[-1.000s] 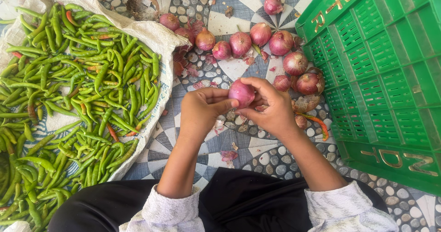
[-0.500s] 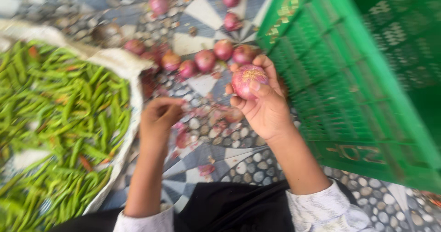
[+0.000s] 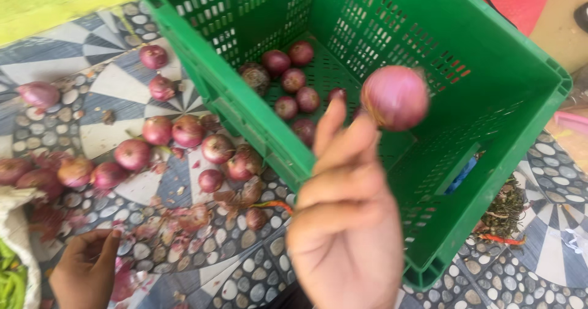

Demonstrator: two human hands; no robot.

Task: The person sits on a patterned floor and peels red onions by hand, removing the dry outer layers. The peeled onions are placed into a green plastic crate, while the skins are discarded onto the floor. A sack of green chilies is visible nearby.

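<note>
Raised since half a second ago: right hand (image 3: 346,223), formerly level with the loose bulbs on the floor, now lifted over the near wall of the green crate (image 3: 490,137); view swung rightward, so that the crate interior fills the upper frame. Peeled red onion (image 3: 395,97) blurred, just beyond the right fingertips (image 3: 331,116), above the crate's open interior; contact between fingertips and onion not discernible through the blur, nor whether gripped or already released. Right fingers extended forward and held loosely side by side, palm turned toward the camera. Ahead of and below this hand: a cluster of onions in the crate (image 3: 291,79) on the perforated floor, toward the far left corner, with bare green floor open ahead and to the right. Near crate rim running diagonally just left of and beneath the right hand. Left hand (image 3: 86,269) low at the bottom left edge of the frame, fingers loosely curled and apart, holding nothing, resting near onion skins (image 3: 168,229) scattered on the patterned tile floor (image 3: 520,278). Beyond the left hand: unpeeled onions (image 3: 159,146) strewn toward the crate's outer wall, with open tile between. Green chillies (image 3: 12,278) at the frame edge, left of the left hand.
</note>
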